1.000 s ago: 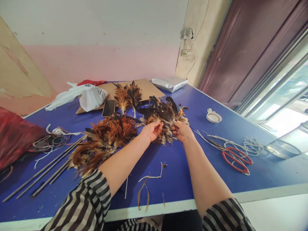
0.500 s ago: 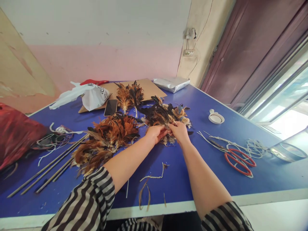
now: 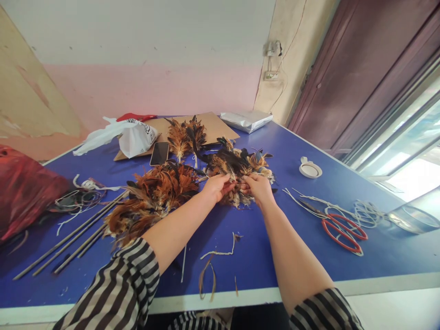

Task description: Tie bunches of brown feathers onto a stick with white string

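Both my hands are at a pile of dark and brown feathers in the middle of the table. My left hand is closed, thumb and fingers pinching feathers at the near left side of the pile. My right hand is closed too, its fingertips pinching feathers at the near right side. A small gap lies between the two hands. To the left is a larger heap of reddish-brown feathers, partly behind my left forearm. Two tied feather bunches lie farther back, partly on cardboard.
Red-handled scissors and white string lie at right, near a clear glass and a tape roll. Thin sticks, a red bag, a phone and a white plastic bag are at left.
My hands have moved apart from each other, the left one slightly left and the right one slightly right. The feather piles stay about where they were.
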Tool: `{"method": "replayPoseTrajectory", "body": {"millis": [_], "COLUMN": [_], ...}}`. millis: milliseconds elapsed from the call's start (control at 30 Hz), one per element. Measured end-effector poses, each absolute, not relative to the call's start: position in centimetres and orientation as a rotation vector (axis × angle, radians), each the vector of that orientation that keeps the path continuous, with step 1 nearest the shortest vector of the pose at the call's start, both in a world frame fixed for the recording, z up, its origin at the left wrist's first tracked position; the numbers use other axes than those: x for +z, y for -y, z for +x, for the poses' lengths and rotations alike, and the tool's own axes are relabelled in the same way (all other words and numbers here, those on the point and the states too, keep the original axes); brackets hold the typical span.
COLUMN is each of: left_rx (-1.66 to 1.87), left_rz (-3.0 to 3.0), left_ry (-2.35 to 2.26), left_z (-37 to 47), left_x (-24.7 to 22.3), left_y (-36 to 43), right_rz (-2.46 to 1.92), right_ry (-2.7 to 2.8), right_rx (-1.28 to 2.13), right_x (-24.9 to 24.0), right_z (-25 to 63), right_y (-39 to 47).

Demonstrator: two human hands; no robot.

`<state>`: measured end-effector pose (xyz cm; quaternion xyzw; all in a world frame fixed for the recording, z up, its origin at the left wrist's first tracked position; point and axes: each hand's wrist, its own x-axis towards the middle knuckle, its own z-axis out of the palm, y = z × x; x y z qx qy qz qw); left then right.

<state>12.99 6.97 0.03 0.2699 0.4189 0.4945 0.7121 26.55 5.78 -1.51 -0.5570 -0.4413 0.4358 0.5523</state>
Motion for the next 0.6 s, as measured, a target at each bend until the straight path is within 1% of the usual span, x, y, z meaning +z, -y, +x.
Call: {"method": "replayPoseTrajectory", "body": {"millis": [200,267,333,367,400,433,533,600], "left_rx": [1.065,1.057,1.049,1.046,1.042,1.032,1.030,1.047], "left_rz": [0.696,0.735,0.751,0.749,0.747,0.753,0.792,0.813], "left_ry": [-0.809,-0.790,-0.812,-0.836,-0.859,-0.872,-0.904,-0.921], "left_z": [9.2,8.2,7.3,6.9,6.4,6.0,4.6,3.8], "left_x": [1.1,1.2,1.3,1.3,1.3,1.3,0.9,0.5], "left_y": [-5.9,-4.9,-3.4,-2.6,-1.7,-0.8,1.5,2.6], "right_rz": [-1.489,-1.547,-1.582,-1.544,-1.486,-1.422,-1.255,-1.192], "right_ry": [1.086,1.157,1.294,1.351,1.396,1.434,1.568,1.631], "right_rx": [0.848,0.673,0.360,0.263,0.264,0.357,0.962,1.198], "right_x": [-1.6,-0.8,0.3,0.9,1.5,1.9,2.5,2.4], "right_z": [28.2,28.0,27.1,26.4,25.6,24.7,21.9,20.4], "right_y": [-5.5,-4.9,-4.1,-3.6,-3.1,-2.6,-1.0,-0.1]}}
